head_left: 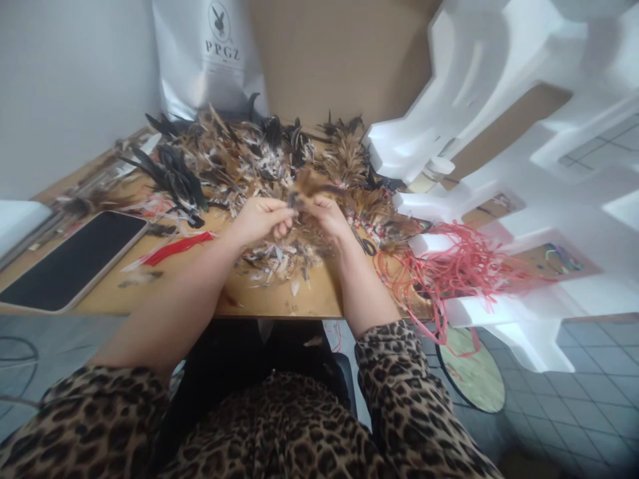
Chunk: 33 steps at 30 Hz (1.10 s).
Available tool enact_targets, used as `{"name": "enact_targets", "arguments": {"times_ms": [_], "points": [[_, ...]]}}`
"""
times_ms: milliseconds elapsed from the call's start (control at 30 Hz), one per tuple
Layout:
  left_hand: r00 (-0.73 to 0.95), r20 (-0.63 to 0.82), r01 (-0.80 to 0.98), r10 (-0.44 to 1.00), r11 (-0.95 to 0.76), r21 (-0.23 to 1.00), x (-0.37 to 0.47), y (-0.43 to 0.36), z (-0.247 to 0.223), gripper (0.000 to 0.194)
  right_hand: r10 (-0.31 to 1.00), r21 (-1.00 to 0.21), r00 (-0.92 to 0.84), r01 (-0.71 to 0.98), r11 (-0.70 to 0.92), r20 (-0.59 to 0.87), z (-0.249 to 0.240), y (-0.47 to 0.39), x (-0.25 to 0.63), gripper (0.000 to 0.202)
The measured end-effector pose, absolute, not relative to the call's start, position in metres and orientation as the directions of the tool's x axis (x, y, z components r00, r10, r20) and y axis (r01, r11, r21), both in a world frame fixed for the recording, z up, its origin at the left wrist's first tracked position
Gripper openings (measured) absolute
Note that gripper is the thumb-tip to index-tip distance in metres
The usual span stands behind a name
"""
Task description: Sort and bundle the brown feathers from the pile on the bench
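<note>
My left hand (267, 218) and my right hand (324, 214) meet above the middle of the table, fingers closed in a pinch. Between them is a small bunch of brown and dark feathers (314, 185), blurred at its tips. My right fingers grip the bunch, and the left fingertips pinch at its dark base end. Behind and below both hands spreads a heap of loose brown, black and white feathers (219, 150). Close to my right wrist lies a pair of scissors with black handles (368, 247), partly covered by feathers.
A phone (74, 259) lies at the left beside a red strip (177, 249) and black feathers (174, 176). Red ribbons (459, 263) tangle over white foam pieces (539, 299) on the right. A silver bag (210, 73) stands behind. The wooden table (279, 303) ends near my lap.
</note>
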<state>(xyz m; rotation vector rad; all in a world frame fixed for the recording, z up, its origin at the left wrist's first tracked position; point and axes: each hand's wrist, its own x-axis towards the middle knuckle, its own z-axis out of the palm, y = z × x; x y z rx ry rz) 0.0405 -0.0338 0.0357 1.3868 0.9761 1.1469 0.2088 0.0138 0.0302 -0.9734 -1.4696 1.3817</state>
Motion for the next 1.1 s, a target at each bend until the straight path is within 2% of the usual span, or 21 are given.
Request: {"name": "enact_targets", "arguments": {"times_ms": [100, 200, 267, 333, 400, 467, 500, 567, 633, 700, 800, 900, 1000, 1100], "points": [[0.002, 0.070, -0.198, 0.998, -0.069, 0.978, 0.036, -0.025, 0.035, 0.018, 0.932, -0.953, -0.259, 0.097, 0.286, 0.253, 0.029, 0.008, 0.199, 0.020], [-0.073, -0.011, -0.195, 0.997, -0.003, 0.981, 0.033, -0.018, 0.030, 0.017, 0.827, -0.772, -0.329, 0.315, 0.552, 0.457, 0.036, -0.008, 0.186, 0.017], [-0.050, -0.011, -0.079, 0.999, 0.007, 0.997, 0.033, -0.016, 0.025, 0.016, 0.731, -0.564, -0.421, 0.465, 0.683, 0.537, 0.042, -0.020, 0.180, 0.018], [0.065, -0.007, 0.134, 0.998, -0.002, 0.991, 0.032, -0.017, 0.021, 0.016, 0.687, -0.378, -0.499, 0.586, 0.716, 0.528, 0.048, -0.030, 0.176, 0.019], [0.202, -0.045, 0.332, 0.978, -0.025, 0.943, 0.032, -0.020, 0.021, 0.016, 0.690, -0.289, -0.540, 0.645, 0.707, 0.481, 0.052, -0.032, 0.178, 0.019], [0.314, -0.097, 0.413, 0.945, -0.044, 0.910, 0.032, -0.026, 0.026, 0.017, 0.710, -0.328, -0.543, 0.638, 0.696, 0.449, 0.052, -0.026, 0.185, 0.018], [0.371, -0.099, 0.394, 0.923, -0.060, 0.917, 0.031, -0.029, 0.029, 0.018, 0.723, -0.395, -0.531, 0.608, 0.689, 0.442, 0.051, -0.021, 0.190, 0.017], [0.482, -0.058, 0.301, 0.874, -0.102, 0.948, 0.030, -0.035, 0.036, 0.017, 0.744, -0.593, -0.517, 0.463, 0.659, 0.424, 0.046, -0.009, 0.201, 0.018], [0.491, -0.017, 0.183, 0.871, -0.084, 0.979, 0.028, -0.037, 0.041, 0.017, 0.787, -0.790, -0.501, 0.283, 0.543, 0.361, 0.040, 0.002, 0.210, 0.022], [0.452, 0.003, 0.068, 0.892, -0.037, 0.997, 0.026, -0.035, 0.040, 0.018, 0.823, -0.886, -0.468, 0.158, 0.436, 0.321, 0.036, 0.007, 0.213, 0.026], [0.319, 0.038, -0.160, 0.947, 0.015, 0.987, 0.025, -0.028, 0.034, 0.019, 0.860, -0.920, -0.397, 0.083, 0.383, 0.321, 0.034, 0.006, 0.205, 0.026], [0.239, -0.002, -0.354, 0.971, 0.089, 0.931, 0.026, -0.021, 0.028, 0.018, 0.852, -0.898, -0.348, 0.060, 0.436, 0.391, 0.034, 0.001, 0.193, 0.023], [0.234, -0.059, -0.431, 0.970, 0.158, 0.888, 0.027, -0.018, 0.026, 0.018, 0.836, -0.864, -0.300, 0.066, 0.499, 0.460, 0.033, -0.002, 0.186, 0.021], [0.239, -0.092, -0.457, 0.967, 0.195, 0.868, 0.027, -0.017, 0.027, 0.015, 0.836, -0.870, -0.286, 0.014, 0.492, 0.468, 0.029, -0.001, 0.185, 0.020]]}}
